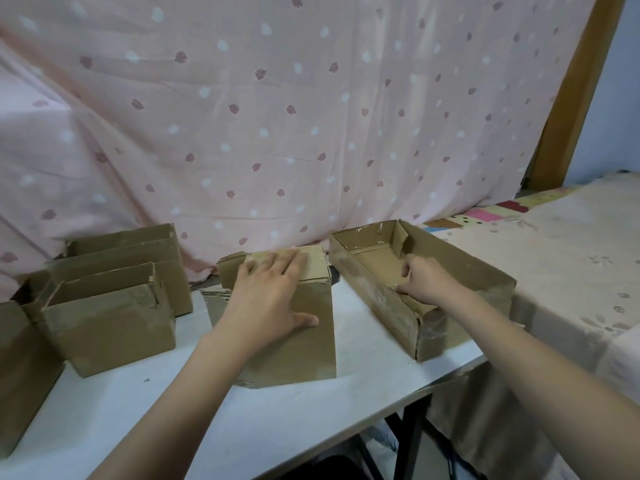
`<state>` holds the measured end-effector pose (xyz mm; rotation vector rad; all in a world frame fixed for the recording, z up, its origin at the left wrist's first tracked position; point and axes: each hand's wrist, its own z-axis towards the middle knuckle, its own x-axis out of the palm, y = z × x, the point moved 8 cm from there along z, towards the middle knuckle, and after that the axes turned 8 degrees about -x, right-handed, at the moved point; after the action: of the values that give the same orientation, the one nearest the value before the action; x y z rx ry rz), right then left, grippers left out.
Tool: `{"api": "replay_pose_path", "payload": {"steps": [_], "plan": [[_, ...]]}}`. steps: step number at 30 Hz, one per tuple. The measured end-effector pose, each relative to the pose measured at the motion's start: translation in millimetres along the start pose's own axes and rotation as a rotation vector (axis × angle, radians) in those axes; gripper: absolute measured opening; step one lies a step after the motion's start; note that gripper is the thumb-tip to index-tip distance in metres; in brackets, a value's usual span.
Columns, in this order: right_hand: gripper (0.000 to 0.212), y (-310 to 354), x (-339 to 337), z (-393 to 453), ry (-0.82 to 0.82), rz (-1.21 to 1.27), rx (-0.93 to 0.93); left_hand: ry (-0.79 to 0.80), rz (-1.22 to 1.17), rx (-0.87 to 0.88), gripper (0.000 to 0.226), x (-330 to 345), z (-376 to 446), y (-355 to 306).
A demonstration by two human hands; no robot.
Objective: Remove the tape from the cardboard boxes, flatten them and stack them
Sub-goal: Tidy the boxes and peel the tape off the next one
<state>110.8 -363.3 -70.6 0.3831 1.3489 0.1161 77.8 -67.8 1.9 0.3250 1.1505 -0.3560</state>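
Hands on 2 boxes
Left hand (273, 292) lies flat, fingers straight, atop the closed box (294, 327); right hand (420, 280) pinches the open box (388, 299) wall, fingertips hidden.

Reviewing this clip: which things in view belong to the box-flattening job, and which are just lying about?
Job:
- long open box, right hand inside it
- flattened box under the left hand
- open boxes at left

Lying about:
- pink patterned sheet
- covered surface at right
- white table
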Motion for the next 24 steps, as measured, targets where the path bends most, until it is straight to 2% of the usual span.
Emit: {"api": "replay_pose_path", "payload": {"steps": [2,4,5,6,9,11,15,19,24], "plan": [[0.024,20.4,-13.8,-7.1,-0.07,0.011,-0.066,-0.002,-0.014,0.002,0.105,-1.0,-1.6,0.7],[0.031,56.4,-29.5,-18.2,-0.185,0.124,-0.192,-0.005,-0.026,0.002,0.105,-1.7,-2.7,2.6],[0.038,77.6,-32.6,-25.3,-0.186,0.21,-0.269,-0.007,-0.028,0.001,0.105,-2.5,-3.3,3.4],[0.051,100.2,-28.5,-33.8,-0.098,0.309,-0.346,-0.01,-0.029,-0.001,0.106,-3.2,-4.0,4.3],[0.104,149.0,7.3,-57.8,0.349,0.473,-0.488,-0.015,-0.03,-0.015,0.107,-6.4,-8.9,12.1],[0.121,152.7,20.4,-59.1,0.432,0.453,-0.488,-0.011,-0.032,-0.02,0.107,-9.1,-13.5,20.1],[0.137,162.7,42.2,-62.9,0.534,0.525,-0.457,-0.004,-0.074,-0.001,0.105,-18.2,-22.3,27.7],[0.123,181.0,48.7,-65.0,0.471,0.693,-0.472,-0.039,-0.088,0.02,0.095,-28.3,-33.1,31.3],[0.095,191.2,34.1,-55.8,0.32,0.82,-0.288,-0.141,-0.093,0.022,0.086,-45.1,-49.6,46.7]]}}
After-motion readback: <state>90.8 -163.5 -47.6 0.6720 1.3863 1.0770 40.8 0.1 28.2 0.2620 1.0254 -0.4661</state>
